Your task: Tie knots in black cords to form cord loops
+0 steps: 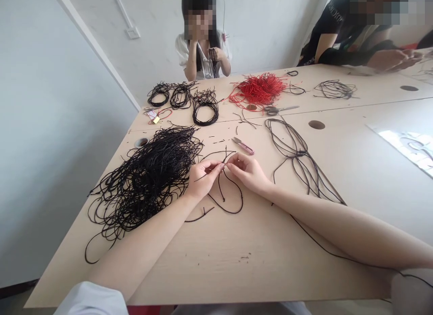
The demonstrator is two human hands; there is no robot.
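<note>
Near the middle of the table, my left hand (204, 177) pinches a thin black cord (242, 198) between thumb and fingertips. My right hand (248, 173) is closed on the same cord, its fingertips almost touching those of my left hand. The cord loops down onto the table below both hands, with a small knot near its lower end. Fine detail between the fingertips is too small to make out. Just beyond my right hand lie small pink-handled snips (244, 145). A large tangled pile of black cords (152, 170) is left of my left hand.
The wooden table (216, 270) holds coiled black cords (205, 112), a red cord pile (260, 90), dark scissors (275, 110) and a tied black bundle (299, 153) at right. A person (203, 48) sits opposite holding black cords; another person (338, 35) is at the back right.
</note>
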